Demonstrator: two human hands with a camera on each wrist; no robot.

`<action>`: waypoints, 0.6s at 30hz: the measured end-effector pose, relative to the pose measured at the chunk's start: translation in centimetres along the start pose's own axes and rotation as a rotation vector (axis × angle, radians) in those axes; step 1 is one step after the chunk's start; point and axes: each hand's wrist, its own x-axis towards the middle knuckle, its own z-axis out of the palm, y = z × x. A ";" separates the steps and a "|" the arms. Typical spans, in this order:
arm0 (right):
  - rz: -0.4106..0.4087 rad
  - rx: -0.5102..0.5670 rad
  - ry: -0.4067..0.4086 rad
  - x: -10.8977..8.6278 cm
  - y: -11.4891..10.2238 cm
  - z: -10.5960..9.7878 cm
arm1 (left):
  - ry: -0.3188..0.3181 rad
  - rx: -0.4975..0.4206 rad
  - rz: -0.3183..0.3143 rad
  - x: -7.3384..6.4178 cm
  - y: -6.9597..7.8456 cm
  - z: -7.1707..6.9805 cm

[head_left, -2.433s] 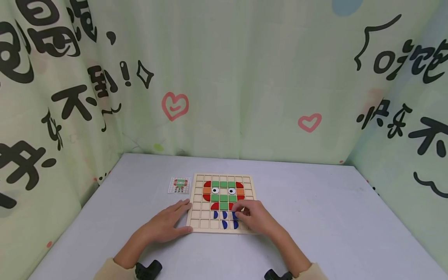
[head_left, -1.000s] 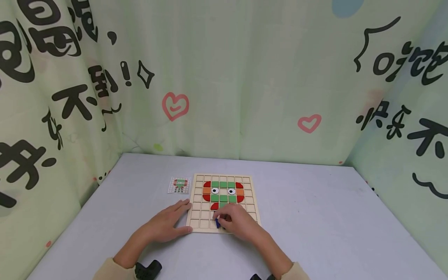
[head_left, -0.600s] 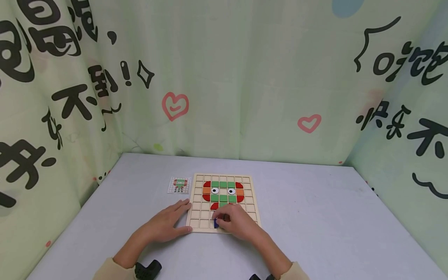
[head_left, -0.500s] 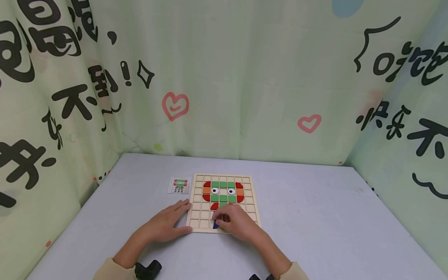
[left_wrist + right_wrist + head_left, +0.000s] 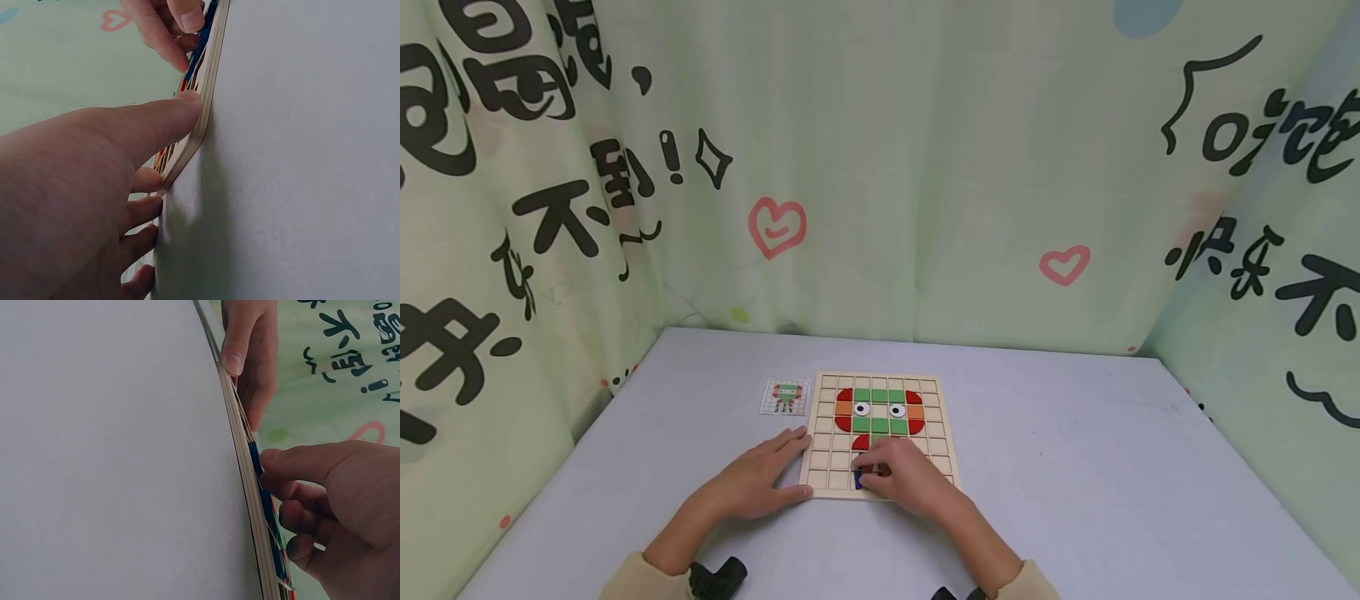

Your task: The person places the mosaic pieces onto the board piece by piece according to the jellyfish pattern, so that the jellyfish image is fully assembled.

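Note:
A wooden grid board point(image 5: 822, 471) bears red, green and orange tiles and two eye tiles, set in its cells like a face. My left hand point(image 5: 758, 477) rests at its left side, fingers extended, thumb on the near-left corner. Over the lower middle of the board, my right hand point(image 5: 912, 477) pinches a small blue tile point(image 5: 858, 480) between thumb and fingertips, in the bottom row. In the right wrist view that blue tile point(image 5: 255, 459) is at the thumb tip, with more blue point(image 5: 275, 547) further along the board. The right hand covers the other blue tiles in the head view.
A small picture card point(image 5: 786, 397) with a gridded figure lies left of the board's far corner. The white table point(image 5: 1075, 467) extends around it, backed by a pale green curtain point(image 5: 865, 167) with black writing. Black wrist devices point(image 5: 718, 578) sit at both cuffs.
My right hand has moved left from the board's right side to its lower middle. The blue tile has since shifted slightly left and turned in its fingers. The left hand stays put.

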 end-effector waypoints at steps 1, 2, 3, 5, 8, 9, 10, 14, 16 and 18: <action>0.000 -0.004 0.000 0.0 0.0 -0.1 | 0.000 0.000 -0.001 0.0 0.0 0.0; -0.001 -0.007 0.000 0.0 0.1 -0.1 | 0.000 0.001 -0.001 0.0 0.0 0.0; -0.002 -0.010 -0.002 -0.1 0.1 -0.2 | 0.000 0.000 -0.001 0.1 0.0 0.0; -0.005 -0.009 -0.008 -0.1 0.2 -0.2 | 0.000 0.000 0.000 0.1 0.1 0.0; -0.010 -0.001 -0.014 -0.2 0.3 -0.3 | 0.001 0.001 -0.001 0.1 0.1 0.1; -0.010 0.002 -0.016 -0.2 0.3 -0.3 | 0.001 0.001 -0.001 0.1 0.1 0.1; -0.010 0.003 -0.016 -0.2 0.3 -0.3 | 0.001 0.001 -0.001 0.1 0.1 0.1; -0.010 0.011 -0.003 -0.3 0.4 -0.3 | 0.003 0.002 -0.002 0.1 0.0 0.2; 0.000 0.016 0.015 -0.5 0.6 -0.5 | 0.005 -0.003 -0.003 0.1 0.0 0.2; 0.018 0.015 0.038 -0.7 0.9 -0.8 | 0.005 -0.007 -0.007 0.1 0.1 0.2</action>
